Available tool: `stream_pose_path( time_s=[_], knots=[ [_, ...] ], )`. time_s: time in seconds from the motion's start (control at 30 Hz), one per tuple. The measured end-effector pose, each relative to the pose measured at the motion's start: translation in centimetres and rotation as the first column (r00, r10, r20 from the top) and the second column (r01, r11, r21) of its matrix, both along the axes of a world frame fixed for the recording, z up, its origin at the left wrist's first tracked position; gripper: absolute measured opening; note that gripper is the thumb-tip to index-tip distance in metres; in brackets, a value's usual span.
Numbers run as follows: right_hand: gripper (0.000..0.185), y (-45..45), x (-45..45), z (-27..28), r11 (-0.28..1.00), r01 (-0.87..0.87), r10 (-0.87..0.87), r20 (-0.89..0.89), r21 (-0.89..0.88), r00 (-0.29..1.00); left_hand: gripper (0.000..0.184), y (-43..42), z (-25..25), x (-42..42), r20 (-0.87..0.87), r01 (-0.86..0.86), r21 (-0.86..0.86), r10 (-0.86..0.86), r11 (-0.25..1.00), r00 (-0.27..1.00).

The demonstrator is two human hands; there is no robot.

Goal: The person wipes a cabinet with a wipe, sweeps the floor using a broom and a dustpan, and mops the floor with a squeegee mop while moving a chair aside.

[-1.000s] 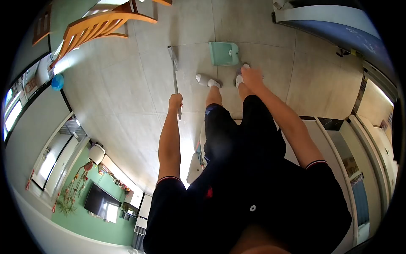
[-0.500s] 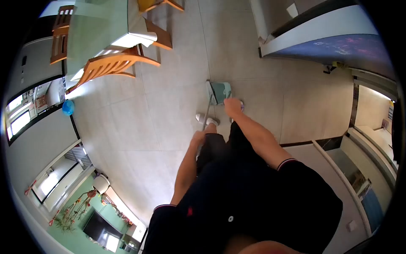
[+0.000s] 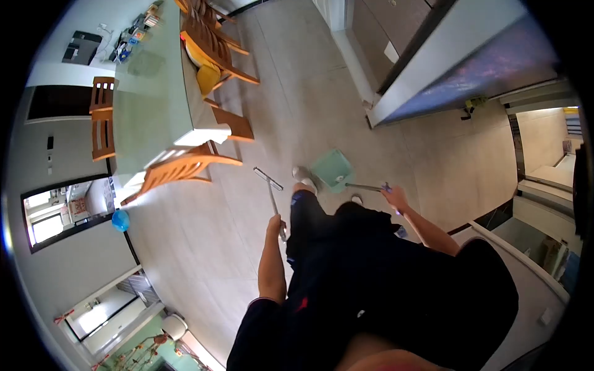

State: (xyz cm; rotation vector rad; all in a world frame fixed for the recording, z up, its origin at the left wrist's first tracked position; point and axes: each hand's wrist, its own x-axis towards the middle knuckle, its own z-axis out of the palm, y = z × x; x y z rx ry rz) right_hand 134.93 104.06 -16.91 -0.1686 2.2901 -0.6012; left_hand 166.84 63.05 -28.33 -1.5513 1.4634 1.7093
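Note:
My left hand (image 3: 275, 226) is closed round the grey handle of a broom (image 3: 272, 196). Its narrow, bar-like head is low over the floor, left of my shoe; whether it touches is unclear. My right hand (image 3: 395, 198) grips the handle of a pale green dustpan (image 3: 332, 168), which is at floor level in front of my feet. The broom head and the dustpan are apart, with my light shoe (image 3: 303, 177) between them. I cannot make out any dirt in the dustpan.
A glass-topped table (image 3: 145, 93) stands at the upper left with wooden chairs, including a near chair (image 3: 185, 167). A blue ball-like object (image 3: 120, 221) is by the left wall. At the upper right a white-edged panel (image 3: 433, 68) juts over the tiled floor (image 3: 204, 247).
The broom head has moved left, away from the dustpan. My right hand has shifted right and down, and the dustpan has turned. The view has swung, showing more of the table.

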Motion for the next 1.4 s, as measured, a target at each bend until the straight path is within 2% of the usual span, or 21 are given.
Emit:
stream_pose_path(
  time_s=[0.1, 0.2, 0.33, 0.37, 0.4, 0.43, 0.47, 0.5, 0.53, 0.6, 0.73, 0.8, 0.87, 0.93, 1.0, 1.07, 1.13, 1.2, 1.27, 1.3, 1.4],
  knots=[
    [0.043, -2.5, -1.7, -1.4, 0.979, 0.182, -0.179, 0.04, -0.086, 0.983, 0.042, -4.8, -2.1, -7.9, -0.245, -0.023, -0.008, 0.02, 1.0, 0.969],
    [0.045, -5.8, -4.8, -3.0, 0.975, 0.223, -0.22, -0.131, 0.009, 0.967, 0.035, -10.5, -5.7, -18.1, -0.079, 0.055, 0.044, -0.051, 0.998, 0.996],
    [0.039, -13.2, -10.9, 1.6, 0.939, 0.328, -0.34, -0.144, -0.102, 0.929, 0.029, -16.8, -12.6, -31.8, 0.039, 0.584, -0.292, -0.601, 0.758, 0.799],
    [0.038, -14.7, -12.5, 3.0, 0.942, 0.3, -0.325, -0.197, -0.148, 0.925, 0.031, -17.5, -10.8, -35.6, 0.112, 0.542, -0.098, -0.532, 0.835, 0.839],
    [0.038, -17.1, -14.7, 4.7, 0.95, 0.273, -0.301, -0.211, -0.153, 0.93, 0.032, -18.4, -10.0, -38.2, 0.109, 0.758, -0.28, -0.765, 0.589, 0.635],
    [0.038, -20.7, -17.3, 7.5, 0.904, 0.42, -0.425, -0.059, -0.081, 0.903, 0.034, -19.3, -9.4, -40.8, 0.205, 0.837, -0.48, -0.894, 0.263, 0.399],
    [0.039, -23.6, -19.8, 9.1, 0.839, 0.543, -0.543, 0.088, 0.024, 0.835, 0.032, -19.9, -8.0, -43.3, 0.157, 0.75, -0.393, -0.765, 0.532, 0.625],
    [0.033, -24.5, -22.1, 7.8, 0.867, 0.499, -0.498, 0.061, -0.007, 0.865, 0.023, -20.9, -2.2, -46.5, 0.185, 0.796, -0.268, -0.782, 0.542, 0.595],
    [0.033, -25.7, -24.6, 7.1, 0.876, 0.482, -0.48, 0.063, -0.002, 0.875, 0.023, -21.8, -4.0, -48.9, 0.184, 0.786, -0.262, -0.771, 0.559, 0.61],
    [0.033, -27.9, -26.9, 5.7, 0.939, 0.325, -0.341, -0.206, -0.11, 0.917, 0.025, -23.3, -6.9, -51.4, 0.148, 0.823, -0.282, -0.825, 0.494, 0.546],
    [0.036, -34.2, -32.6, 4.3, 0.856, 0.444, -0.512, -0.314, -0.266, 0.799, 0.028, -27.7, 2.1, -62.0, 0.213, 0.742, -0.444, -0.746, 0.502, 0.631],
    [0.032, -37.8, -36.5, 4.3, 0.819, 0.552, -0.571, -0.137, -0.155, 0.809, 0.026, -30.5, 5.0, -69.5, 0.127, 0.699, -0.229, -0.692, 0.677, 0.711],
    [0.034, -40.9, -40.6, 1.3, 0.793, 0.581, -0.608, -0.163, -0.185, 0.777, 0.02, -33.7, 0.9, -76.2, 0.085, 0.744, -0.273, -0.755, 0.61, 0.65],
    [0.038, -44.2, -45.0, -0.6, 0.851, 0.5, -0.526, -0.275, -0.162, 0.805, 0.016, -37.2, -13.2, -81.5, 0.149, 0.824, -0.52, -0.926, 0.225, 0.346],
    [0.045, -47.8, -49.5, -1.1, 0.895, 0.434, -0.442, -0.348, -0.106, 0.827, 0.019, -42.8, -3.2, -86.4, 0.147, 0.892, -0.445, -0.976, 0.079, 0.16],
    [0.049, -51.3, -55.1, -0.6, 0.878, 0.457, -0.478, -0.269, -0.139, 0.836, 0.014, -47.3, 2.3, -90.7, 0.08, 0.858, -0.395, -0.918, 0.329, 0.389],
    [0.048, -54.3, -59.9, -0.7, 0.883, 0.445, -0.468, -0.212, -0.148, 0.858, 0.023, -51.9, 5.0, -95.0, -0.025, 0.615, -0.264, -0.642, 0.743, 0.766],
    [0.048, -56.6, -65.4, -0.6, 0.903, 0.415, -0.429, -0.223, -0.11, 0.875, 0.028, -60.5, -7.0, -99.4, 0.044, 0.685, -0.398, -0.733, 0.611, 0.679],
    [0.052, -59.1, -69.5, 0.1, 0.946, 0.324, -0.313, -0.306, -0.014, 0.899, 0.03, -60.2, 10.7, -104.3, 0.091, 0.711, -0.301, -0.723, 0.635, 0.685],
    [0.051, -60.1, -72.1, 0.1, 0.947, 0.318, -0.318, -0.207, -0.032, 0.925, 0.029, -63.3, 7.0, -106.5, 0.087, 0.678, -0.309, -0.69, 0.667, 0.719],
    [0.051, -62.8, -77.0, -0.9, 0.96, 0.279, -0.265, -0.238, 0.026, 0.934, 0.026, -72.5, -4.6, -113.0, 0.081, 0.673, -0.316, -0.688, 0.669, 0.722]
  ],
)
